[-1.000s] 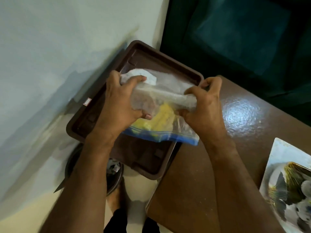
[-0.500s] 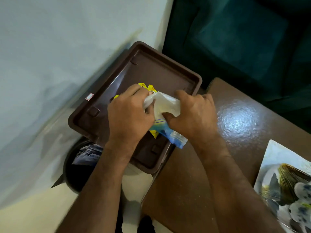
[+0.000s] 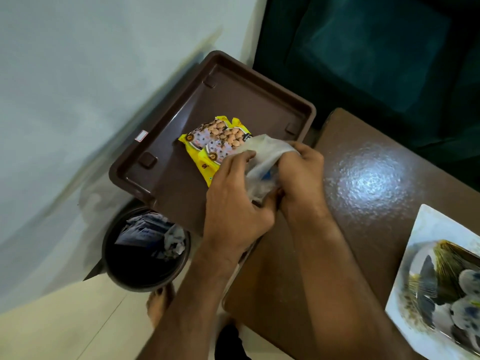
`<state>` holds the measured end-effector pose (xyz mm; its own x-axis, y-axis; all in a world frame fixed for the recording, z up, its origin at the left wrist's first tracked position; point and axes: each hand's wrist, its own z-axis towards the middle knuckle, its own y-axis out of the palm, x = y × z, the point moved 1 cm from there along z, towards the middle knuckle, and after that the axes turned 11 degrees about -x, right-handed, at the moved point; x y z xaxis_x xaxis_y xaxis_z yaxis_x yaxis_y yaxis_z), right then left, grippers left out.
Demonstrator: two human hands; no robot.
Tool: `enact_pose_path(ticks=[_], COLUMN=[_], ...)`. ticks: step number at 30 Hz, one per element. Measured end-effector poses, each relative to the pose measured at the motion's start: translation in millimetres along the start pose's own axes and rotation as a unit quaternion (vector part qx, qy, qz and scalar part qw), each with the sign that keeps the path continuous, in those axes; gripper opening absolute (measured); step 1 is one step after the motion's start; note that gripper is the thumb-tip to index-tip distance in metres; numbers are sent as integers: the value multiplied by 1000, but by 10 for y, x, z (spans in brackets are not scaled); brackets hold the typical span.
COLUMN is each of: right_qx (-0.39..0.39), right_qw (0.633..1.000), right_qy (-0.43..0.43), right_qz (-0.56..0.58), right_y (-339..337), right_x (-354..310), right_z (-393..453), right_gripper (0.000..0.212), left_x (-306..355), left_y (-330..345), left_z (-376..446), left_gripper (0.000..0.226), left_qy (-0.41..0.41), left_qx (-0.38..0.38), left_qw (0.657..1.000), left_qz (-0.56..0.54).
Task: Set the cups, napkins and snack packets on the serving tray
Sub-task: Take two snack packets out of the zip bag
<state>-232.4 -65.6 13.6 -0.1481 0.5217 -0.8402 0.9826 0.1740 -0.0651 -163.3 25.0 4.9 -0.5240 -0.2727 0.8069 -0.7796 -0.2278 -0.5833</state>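
Crumpled clear plastic, a bag [image 3: 262,167], is bunched between both hands: the left hand [image 3: 233,203] and right hand [image 3: 298,183] are close together, fingers curled into it, over the tray's [image 3: 161,188] near right edge. Just beyond the fingers, two yellow snack packets [image 3: 215,146] lie overlapping mid-tray. The tray sits at the table's [image 3: 363,203] left edge, overhanging a bin [image 3: 145,255]. Packets look light, crinkly and slippery, their contents likely fragile; best pinched at a sealed end. No cups or napkins visible.

snack packets [image 3: 213,142] in tray [image 3: 166,183]; bin [image 3: 145,248] below
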Motion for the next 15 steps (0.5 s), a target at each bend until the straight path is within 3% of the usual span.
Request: enact_pose_path(ticks=[2, 4, 6, 8, 9, 11, 13, 15], right_qx=[-36, -119, -231, -253, -217, -163, -209, -298], right_qw=[998, 989, 970, 966, 975, 980, 972, 954], right_qy=[34, 48, 41, 2, -35, -109, -93, -32], right_qz=[48, 75, 62, 46, 26, -39, -49, -17], right_y=[77, 129, 146, 145, 132, 147, 247, 421], right_x=[68, 76, 58, 5, -33, -82, -90, -52], right_z=[-92, -154, -206, -234, -228, -237, -285, -372], right_gripper=[31, 25, 30, 37, 40, 54, 73, 70], left_x=[-86, -191, -309, -420, -478, -622, -750, -830], left_y=[-87, -185, -329, -506, -580, -752, -926, -1053], left_z=[-1, 41, 45, 26, 23, 13, 23, 15], left_gripper=[68, 64, 49, 25, 13, 14, 21, 22], left_qy=[6, -13, -42, -72, -91, -131, -144, -130], left_qx=[-23, -11, 37, 78, 93, 118, 110, 87], left_qw=[1000, 1000, 997, 985, 974, 925, 853, 834], left_qz=[12, 2, -49, -133, -185, -337, -489, -529])
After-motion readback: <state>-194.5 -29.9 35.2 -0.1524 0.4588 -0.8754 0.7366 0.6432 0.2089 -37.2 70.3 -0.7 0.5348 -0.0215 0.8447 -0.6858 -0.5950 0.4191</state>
